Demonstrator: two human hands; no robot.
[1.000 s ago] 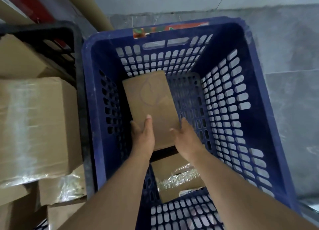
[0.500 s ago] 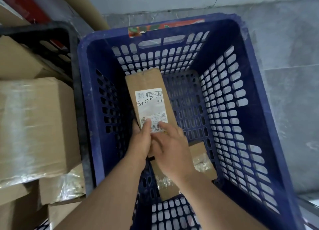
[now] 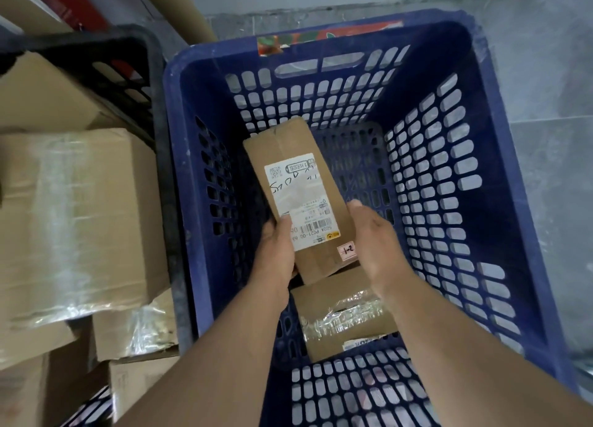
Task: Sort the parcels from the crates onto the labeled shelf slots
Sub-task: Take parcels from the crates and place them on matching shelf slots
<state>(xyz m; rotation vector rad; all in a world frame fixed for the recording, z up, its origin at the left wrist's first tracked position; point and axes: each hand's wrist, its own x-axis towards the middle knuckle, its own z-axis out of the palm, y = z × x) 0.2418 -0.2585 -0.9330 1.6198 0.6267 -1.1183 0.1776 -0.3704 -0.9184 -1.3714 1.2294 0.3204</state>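
1. Parcel (image 3: 321,182): a long, flat brown carton held inside the blue crate (image 3: 175,176), raised off its perforated bottom, with the broad labelled face turned up toward the camera.
2. Its long axis runs from the person's wrists toward the crate's far wall, slewed a little left, so the far end points roughly at the far-left corner.
3. A white label (image 3: 298,195) covers the middle of that face, with the barcode end nearest the person. A small pink sticker (image 3: 348,250) at the near right corner seems to read "1-2".
4. The left hand (image 3: 277,250) grips the near-left edge, its thumb pressed on the label and its fingers passing underneath.
5. The right hand (image 3: 375,243) lies against the right long edge with the thumb stretched along it. Its fingers are hidden, so I cannot tell whether it grips or only steadies.
6. Step in hand, as I judge it: the pick is made and the marking is being read to choose a slot.
7. The next move calls for a lift clear of the crate's high walls, then a turn to the shelf, which is out of view, and a match of sticker to slot.
8. A second parcel (image 3: 340,314), banded in shiny tape, lies on the crate bottom beneath the near end.
9. To the left, a black crate (image 3: 141,57) holds larger cartons (image 3: 73,218); grey floor (image 3: 545,105) lies to the right.
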